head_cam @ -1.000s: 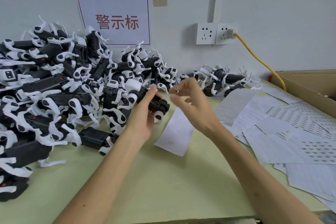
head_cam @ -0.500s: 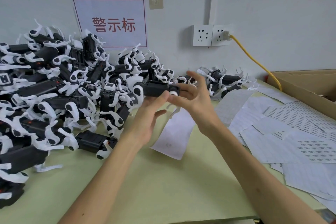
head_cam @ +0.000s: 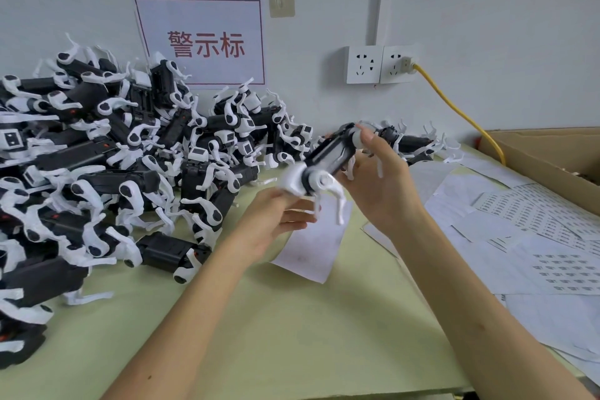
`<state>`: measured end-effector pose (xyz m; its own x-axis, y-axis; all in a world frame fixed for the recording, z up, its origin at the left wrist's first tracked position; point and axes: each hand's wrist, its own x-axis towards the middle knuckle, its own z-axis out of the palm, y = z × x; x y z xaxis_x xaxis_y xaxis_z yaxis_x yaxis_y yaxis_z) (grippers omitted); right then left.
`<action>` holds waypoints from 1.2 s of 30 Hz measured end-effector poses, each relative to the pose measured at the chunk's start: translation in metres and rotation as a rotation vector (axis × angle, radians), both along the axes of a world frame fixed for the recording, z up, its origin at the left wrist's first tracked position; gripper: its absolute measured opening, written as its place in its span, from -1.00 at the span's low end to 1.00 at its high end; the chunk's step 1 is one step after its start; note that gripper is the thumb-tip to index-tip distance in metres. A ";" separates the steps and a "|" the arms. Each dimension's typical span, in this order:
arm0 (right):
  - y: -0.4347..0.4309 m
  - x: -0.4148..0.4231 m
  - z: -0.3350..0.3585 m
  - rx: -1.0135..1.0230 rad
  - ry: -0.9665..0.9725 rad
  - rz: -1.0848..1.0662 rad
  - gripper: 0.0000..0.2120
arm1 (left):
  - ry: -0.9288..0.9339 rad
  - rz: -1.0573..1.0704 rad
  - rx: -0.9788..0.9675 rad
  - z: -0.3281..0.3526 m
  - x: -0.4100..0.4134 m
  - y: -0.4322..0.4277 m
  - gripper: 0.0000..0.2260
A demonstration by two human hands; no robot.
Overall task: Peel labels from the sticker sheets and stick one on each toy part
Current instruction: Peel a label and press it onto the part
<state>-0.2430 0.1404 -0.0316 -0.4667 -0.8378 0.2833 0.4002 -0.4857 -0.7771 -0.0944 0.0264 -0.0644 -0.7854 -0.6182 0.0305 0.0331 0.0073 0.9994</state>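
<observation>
Black-bodied toy part [head_cam: 328,156] held tilted above mid-table. Right hand [head_cam: 380,191] grips its far end, fingers curled round. Left hand [head_cam: 276,217] lies under the blurred white end, fingers loosely straight, contact unclear. Pile of toy parts [head_cam: 113,156] crowds the left edge. Sticker sheets [head_cam: 552,237] cover the right. Bare green table [head_cam: 292,318] along the front edge.

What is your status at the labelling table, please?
Right hand grips toy part aloft. Left hand open at its white end, blurred. Sticker sheets lie to the right. Nothing blocking.
</observation>
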 end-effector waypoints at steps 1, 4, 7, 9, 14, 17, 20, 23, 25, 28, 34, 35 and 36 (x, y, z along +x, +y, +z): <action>0.001 0.001 0.001 0.013 0.041 0.004 -0.58 | 0.046 -0.027 0.062 0.001 0.001 -0.002 -0.79; -0.002 0.008 0.003 0.105 0.231 -0.069 -0.41 | 0.090 -0.274 0.285 0.010 0.007 -0.007 -0.52; -0.007 0.014 -0.002 0.192 0.404 -0.202 -0.37 | 0.123 -0.338 0.232 0.011 0.005 0.001 -0.58; -0.007 0.014 -0.003 0.191 0.469 -0.316 -0.42 | 0.167 -0.245 0.252 0.008 0.001 0.006 -0.68; -0.004 -0.003 0.001 0.111 0.333 -0.407 -0.78 | 0.281 -0.015 0.478 0.005 -0.002 0.003 -0.89; -0.005 -0.005 0.001 0.202 0.380 -0.296 -0.50 | 0.310 0.075 0.415 0.001 -0.002 -0.002 -0.76; -0.010 -0.002 -0.003 0.304 0.463 -0.240 -0.39 | 0.314 0.115 0.268 0.002 -0.005 0.001 -0.64; -0.011 0.002 -0.006 0.352 0.567 -0.198 -0.38 | 0.298 0.124 0.119 0.000 -0.006 0.004 -0.71; -0.012 0.004 -0.008 0.381 0.632 -0.215 -0.37 | 0.271 0.150 0.044 0.000 -0.006 0.006 -0.76; -0.014 0.008 -0.009 0.417 0.699 -0.228 -0.36 | 0.217 0.155 -0.021 -0.001 -0.009 0.009 -0.84; -0.013 0.016 -0.011 0.386 0.707 -0.308 -0.48 | 0.218 0.224 -0.016 -0.001 -0.010 0.009 -0.88; -0.013 0.017 -0.011 0.374 0.675 -0.335 -0.53 | 0.234 0.254 0.003 -0.001 -0.010 0.007 -0.88; -0.014 0.017 -0.010 0.368 0.644 -0.349 -0.58 | 0.250 0.282 0.026 0.000 -0.009 0.006 -0.89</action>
<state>-0.2258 0.1268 -0.0421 -0.5573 -0.7662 0.3200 -0.3059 -0.1688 -0.9370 -0.1037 0.0323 -0.0648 -0.5547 -0.8120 0.1813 0.2766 0.0255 0.9606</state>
